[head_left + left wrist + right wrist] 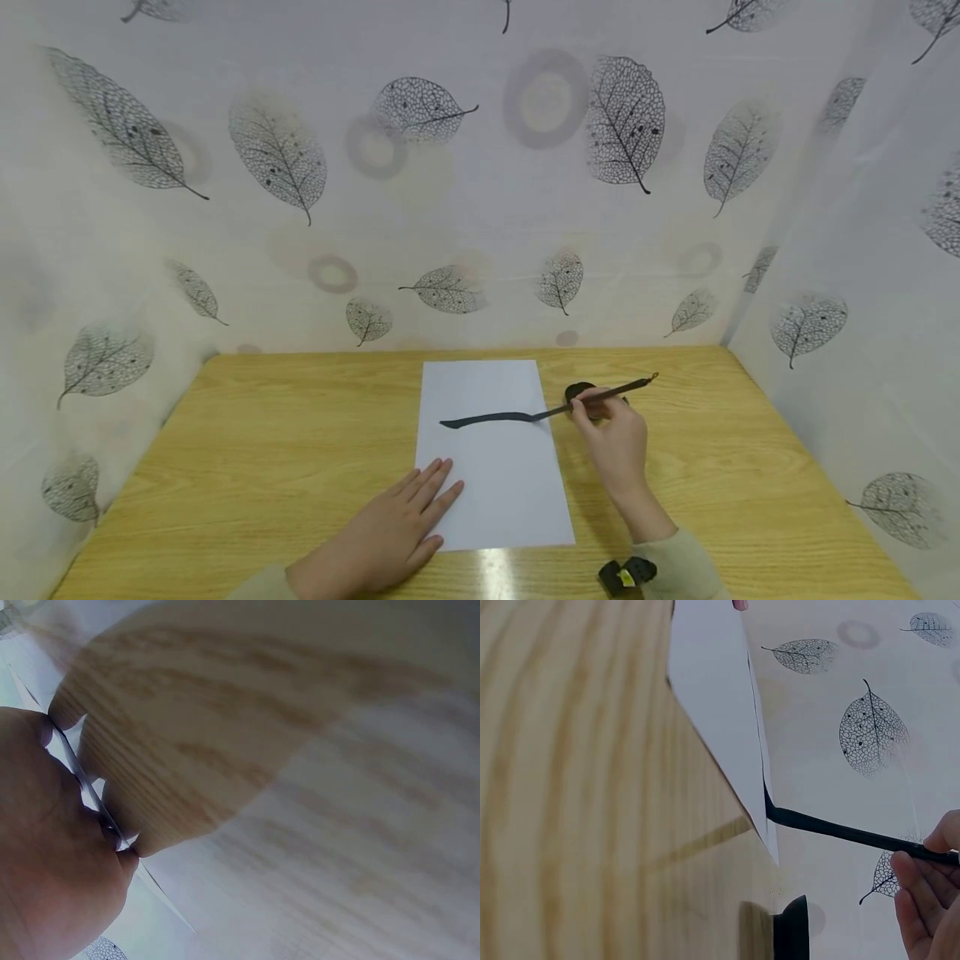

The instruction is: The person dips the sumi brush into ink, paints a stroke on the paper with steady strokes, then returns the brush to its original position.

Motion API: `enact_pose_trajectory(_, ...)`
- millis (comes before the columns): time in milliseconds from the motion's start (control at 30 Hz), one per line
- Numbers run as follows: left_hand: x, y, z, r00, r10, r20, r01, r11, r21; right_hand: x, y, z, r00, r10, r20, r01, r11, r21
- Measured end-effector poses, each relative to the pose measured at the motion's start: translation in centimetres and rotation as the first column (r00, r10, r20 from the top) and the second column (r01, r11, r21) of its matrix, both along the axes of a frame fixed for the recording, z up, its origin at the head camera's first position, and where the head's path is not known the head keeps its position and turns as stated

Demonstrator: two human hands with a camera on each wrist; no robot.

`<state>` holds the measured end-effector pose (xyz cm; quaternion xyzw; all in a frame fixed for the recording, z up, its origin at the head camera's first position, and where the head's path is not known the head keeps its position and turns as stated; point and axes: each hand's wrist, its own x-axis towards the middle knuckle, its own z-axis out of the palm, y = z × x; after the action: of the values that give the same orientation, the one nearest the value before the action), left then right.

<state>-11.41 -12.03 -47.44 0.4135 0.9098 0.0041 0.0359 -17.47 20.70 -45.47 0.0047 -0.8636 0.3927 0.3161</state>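
A white sheet of paper [495,492] lies on the wooden table. Across its upper half runs a long, slightly arched black ink stroke [487,418]. My right hand [617,442] pinches a dark writing brush [626,387] between thumb and fingers. The brush slants down to the left, its black tip on the paper at the stroke's right end, near the right edge. In the right wrist view the brush handle [832,828] shows below the fingertips. My left hand [393,529] rests flat, fingers extended, over the paper's lower left edge.
A small black dish [577,390] stands on the table right of the paper, partly hidden behind my right hand. A pale curtain [480,200] with leaf prints borders the table [285,425] at the back and both sides. A black device [626,577] sits at my right wrist.
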Motion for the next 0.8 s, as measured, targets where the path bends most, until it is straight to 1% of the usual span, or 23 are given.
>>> enact_pose_trajectory(233, -0.24, 0.14, -0.51, 1.000, 0.004, -0.015, -0.004, 1.000, -0.012, -0.15, 0.13, -0.15, 1.000, 0.008, 0.010, -0.008, 1.000, -0.009)
enact_pose_trajectory(433, -0.21, 0.13, -0.59, 1.000, 0.011, 0.010, -0.011, 1.000, -0.015, -0.10, 0.07, -0.09, 1.000, 0.010, -0.004, -0.010, 0.999, -0.030)
enact_pose_trajectory(500, -0.20, 0.14, -0.64, 1.000, 0.012, 0.004, -0.012, 1.000, -0.019, -0.08, 0.06, -0.05, 1.000, 0.012, -0.027, -0.013, 0.999, -0.040)
enact_pose_trajectory(600, -0.21, 0.16, -0.73, 1.000, 0.014, 0.002, -0.014, 1.000, -0.023, -0.06, 0.07, 0.00, 0.996, 0.022, -0.083, -0.027, 0.998, -0.055)
enact_pose_trajectory(700, -0.23, 0.18, -0.78, 1.000, 0.016, 0.004, -0.016, 0.999, -0.028, -0.01, 0.10, 0.07, 0.988, 0.040, -0.147, -0.052, 0.996, -0.073)
enact_pose_trajectory(800, -0.21, 0.14, -0.73, 1.000, 0.010, -0.008, -0.010, 1.000, -0.023, 0.06, 0.14, 0.12, 0.980, 0.051, -0.190, -0.070, 0.993, -0.096)
